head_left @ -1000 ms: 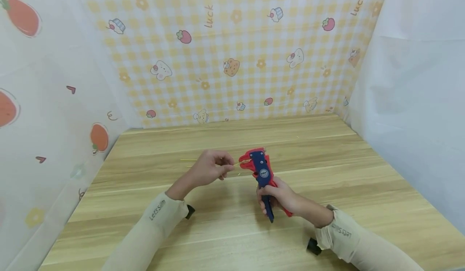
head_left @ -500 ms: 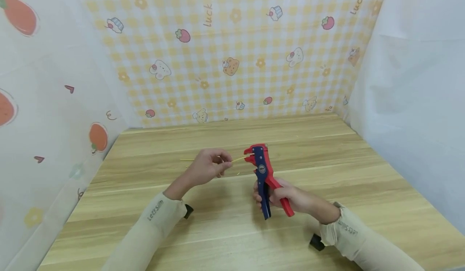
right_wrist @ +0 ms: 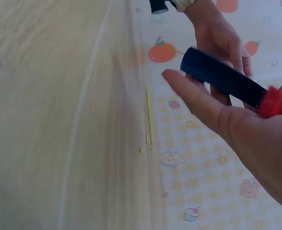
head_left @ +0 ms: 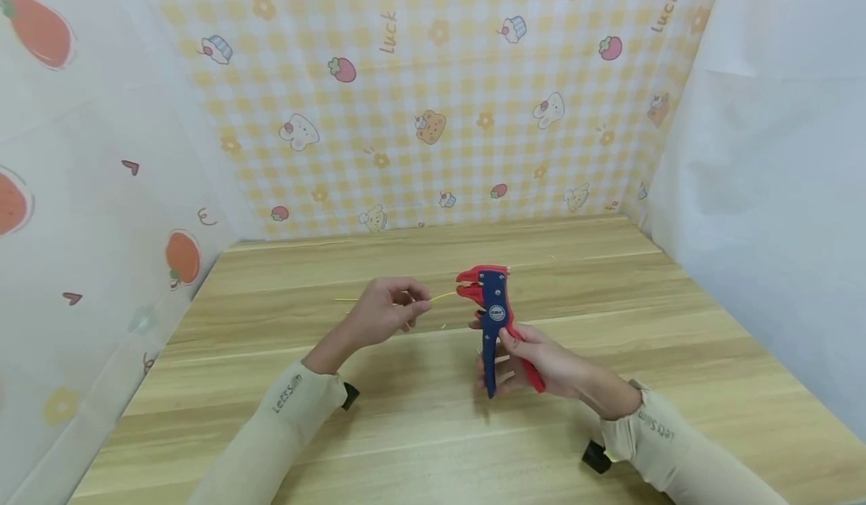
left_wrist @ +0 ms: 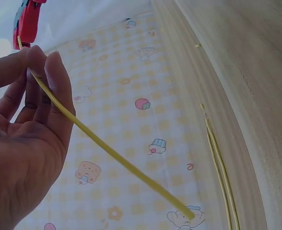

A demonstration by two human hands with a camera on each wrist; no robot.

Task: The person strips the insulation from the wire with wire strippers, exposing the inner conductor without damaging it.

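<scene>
My left hand (head_left: 386,313) pinches a thin yellow wire (head_left: 443,295) between thumb and fingertips. In the left wrist view, the wire's long end (left_wrist: 117,155) slants out past the palm. My right hand (head_left: 541,355) holds a red and blue wire stripper (head_left: 497,294) upright, thumb across the upper grip and fingers loosely around the blue handle. Its handles stand spread, and its red nose points left at the wire. The wire's tip reaches the nose; whether it lies inside cannot be told. In the right wrist view, the blue handle (right_wrist: 222,79) crosses over the fingers.
Two more yellow wires (left_wrist: 222,177) lie on the wooden table (head_left: 406,445), partly behind my left hand in the head view. Small yellow scraps (head_left: 443,327) are scattered near them. A patterned curtain (head_left: 433,77) hangs along the table's back edge.
The stripper's handles were squeezed together on the wire and have spread apart. The tool has moved slightly right and the right fingers have loosened. My left hand has barely shifted.
</scene>
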